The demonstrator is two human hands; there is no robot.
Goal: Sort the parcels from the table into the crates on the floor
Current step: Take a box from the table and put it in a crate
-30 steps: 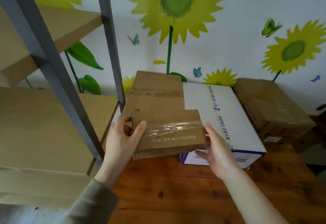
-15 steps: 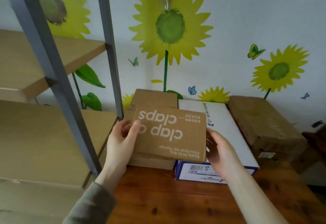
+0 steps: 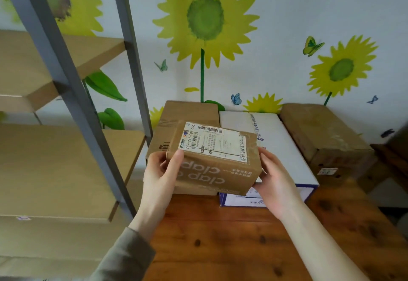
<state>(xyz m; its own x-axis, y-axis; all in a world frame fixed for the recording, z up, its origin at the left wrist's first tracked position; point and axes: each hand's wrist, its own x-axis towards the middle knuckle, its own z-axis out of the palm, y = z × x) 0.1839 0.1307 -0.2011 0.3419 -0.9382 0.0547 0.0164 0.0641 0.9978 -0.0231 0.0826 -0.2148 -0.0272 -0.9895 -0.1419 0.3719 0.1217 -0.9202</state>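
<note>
Grey metal uprights (image 3: 66, 95) of a shelving rack stand at the far left, carrying pale wood-coloured boards (image 3: 55, 170) on two visible levels. Just right of the rack, a grey-green sleeve (image 3: 123, 258) leads up to the left hand (image 3: 160, 176). Its thumb is laid over the near-left corner of a small brown parcel (image 3: 214, 165) and its fingers are tucked behind the parcel's left end, so it grips that side.

The parcel is held between both hands above the far part of the wooden table (image 3: 231, 247). It is tilted so that its top carries a white shipping label (image 3: 215, 142) facing the camera, and its near face shows white lettering (upside down from this view, reading "clap"). Directly behind it lies a flat brown carton (image 3: 187, 112), with a white box (image 3: 284, 148) beside that carton on its right. Whether the parcel touches either one cannot be told.

The right hand (image 3: 276, 183) clasps the parcel's right end, thumb at the upper corner and fingers curled beneath. Further right a larger brown box (image 3: 320, 130) sits on the table against the wall (image 3: 276, 37), just beside the white box. The wall is painted with yellow sunflowers and small butterflies. No crate shows in this view.
</note>
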